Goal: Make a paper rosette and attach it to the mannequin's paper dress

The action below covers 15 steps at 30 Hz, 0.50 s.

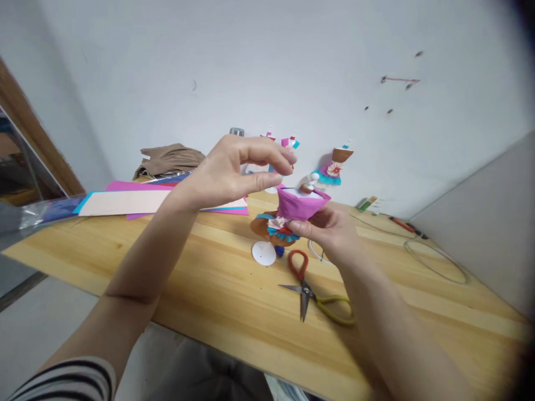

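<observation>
My right hand (330,231) grips a small craft hat from its right side, thumb in front. The craft hat (300,205) has a pink flared crown, a round brown brim, and a pale ruffled flower with red and blue frills. On its white top sits a little white and brown ornament (309,184). Raised just left of and above the hat is my left hand (246,167). Its fingers are curved, with a gap between thumb and fingertips and nothing seen in between. Beneath the hat lie a white disc (263,254) and a dark blue pom-pom (280,251).
Open-bladed scissors (306,289) with red and yellow handles lie on the wooden table (217,312). Coloured paper sheets (125,203) and a brown cloth (171,160) are at the left. Similar decorated hats (343,154) stand by the wall. A cable (443,259) curls at the right.
</observation>
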{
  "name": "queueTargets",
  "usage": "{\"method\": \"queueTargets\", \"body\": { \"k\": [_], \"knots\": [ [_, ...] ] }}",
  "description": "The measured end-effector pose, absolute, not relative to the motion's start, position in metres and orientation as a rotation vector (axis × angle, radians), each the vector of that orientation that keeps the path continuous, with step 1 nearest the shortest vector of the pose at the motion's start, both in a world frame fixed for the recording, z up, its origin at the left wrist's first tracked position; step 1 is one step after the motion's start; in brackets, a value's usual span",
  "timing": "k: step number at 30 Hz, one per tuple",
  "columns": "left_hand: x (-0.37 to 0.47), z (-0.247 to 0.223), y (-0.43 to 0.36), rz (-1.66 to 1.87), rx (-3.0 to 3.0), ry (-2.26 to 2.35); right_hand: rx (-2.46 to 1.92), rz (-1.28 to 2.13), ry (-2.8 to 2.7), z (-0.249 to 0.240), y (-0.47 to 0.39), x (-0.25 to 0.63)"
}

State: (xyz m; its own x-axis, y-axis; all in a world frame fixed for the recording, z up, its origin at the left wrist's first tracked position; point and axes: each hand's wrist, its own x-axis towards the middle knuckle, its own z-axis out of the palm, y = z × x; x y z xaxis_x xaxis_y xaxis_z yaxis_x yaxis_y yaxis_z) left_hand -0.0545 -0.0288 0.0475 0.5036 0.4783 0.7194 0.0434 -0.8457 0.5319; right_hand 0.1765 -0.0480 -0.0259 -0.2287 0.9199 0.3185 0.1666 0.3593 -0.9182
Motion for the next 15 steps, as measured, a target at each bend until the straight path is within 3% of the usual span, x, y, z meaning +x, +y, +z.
{"method": "queueTargets", "body": {
  "k": [7, 15],
  "knots": [
    [-0.051, 0.045, -0.018, 1.154, 2.589, 0.322, -0.887, 0.916, -1.724, -0.023, -0.047, 0.172],
    [-0.038, 0.034, -0.012, 1.162, 2.513, 0.413, -0.797, 0.887, -1.738, -0.025, -0.04, 0.174]
  ]
}}
